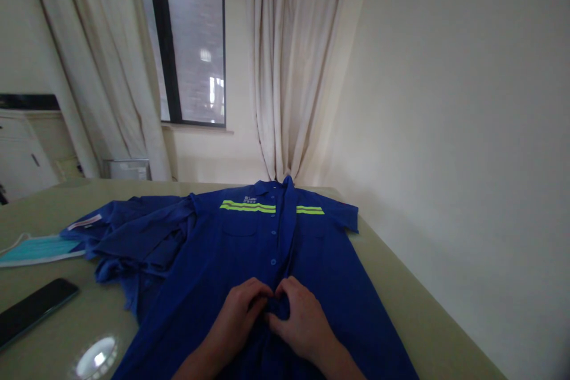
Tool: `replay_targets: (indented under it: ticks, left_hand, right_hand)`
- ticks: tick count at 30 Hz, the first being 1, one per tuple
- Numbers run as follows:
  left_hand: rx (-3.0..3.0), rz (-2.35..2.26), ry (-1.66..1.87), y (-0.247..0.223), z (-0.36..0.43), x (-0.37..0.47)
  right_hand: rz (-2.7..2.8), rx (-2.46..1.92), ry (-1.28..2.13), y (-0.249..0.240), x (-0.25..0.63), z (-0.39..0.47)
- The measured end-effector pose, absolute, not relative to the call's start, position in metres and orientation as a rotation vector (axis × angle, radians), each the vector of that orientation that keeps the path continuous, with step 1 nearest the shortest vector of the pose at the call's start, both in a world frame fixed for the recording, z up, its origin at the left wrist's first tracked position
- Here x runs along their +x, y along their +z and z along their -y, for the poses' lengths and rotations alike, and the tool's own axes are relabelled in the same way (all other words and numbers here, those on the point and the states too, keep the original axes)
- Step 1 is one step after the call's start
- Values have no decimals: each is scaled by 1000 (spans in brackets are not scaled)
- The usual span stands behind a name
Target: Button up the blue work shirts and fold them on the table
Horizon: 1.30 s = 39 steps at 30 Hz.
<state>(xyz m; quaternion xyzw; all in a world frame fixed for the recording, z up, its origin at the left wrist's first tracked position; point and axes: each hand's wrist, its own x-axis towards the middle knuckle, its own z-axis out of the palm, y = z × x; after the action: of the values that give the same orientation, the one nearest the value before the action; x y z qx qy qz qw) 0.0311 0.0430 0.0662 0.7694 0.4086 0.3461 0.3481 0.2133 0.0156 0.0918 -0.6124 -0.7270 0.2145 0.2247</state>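
Observation:
A blue short-sleeved work shirt (pixel 243 249) with yellow-green reflective bands lies face up on the table, collar at the far end. Its front is partly open down the middle, and several buttons show along the placket. Low on that placket, my left hand (pixel 243 309) pinches the cloth between thumb and fingers. Close beside it, my right hand (pixel 303 317) grips the other front edge, thumb and forefinger curled towards the left fingertips. Whether a button sits between the fingers is hidden.
Left of the shirt lies a crumpled blue garment (pixel 146 237), with a light-blue face mask (pixel 40 249) and a black phone (pixel 35 309) on the greenish table (pixel 423 309). A wall (pixel 467 160) borders the table's right side; curtains (pixel 294 59) hang behind.

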Motion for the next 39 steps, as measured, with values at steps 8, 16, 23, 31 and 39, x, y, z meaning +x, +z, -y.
replay_targets:
  ticks: [8,16,23,31,39]
  left_hand:
    - [2140,-1175,840,60,-38,35]
    - [1887,-1075,840,72,-41,31]
    - [1705,-1007,878,73,-42,29]
    - [1871,-1090,965,70,-36,34]
    - [2016,-1168,1000,66,-31,37]
  right_hand:
    - [2078,-1698,390,90,208,-13]
    - [1963,-1552,506,93,211,-18]
    - [1735,-1501,873,97,220,-29]
    - [1663,-1449,968,93,224,-32]
    - [1794,-1411,800,97,221,-26]
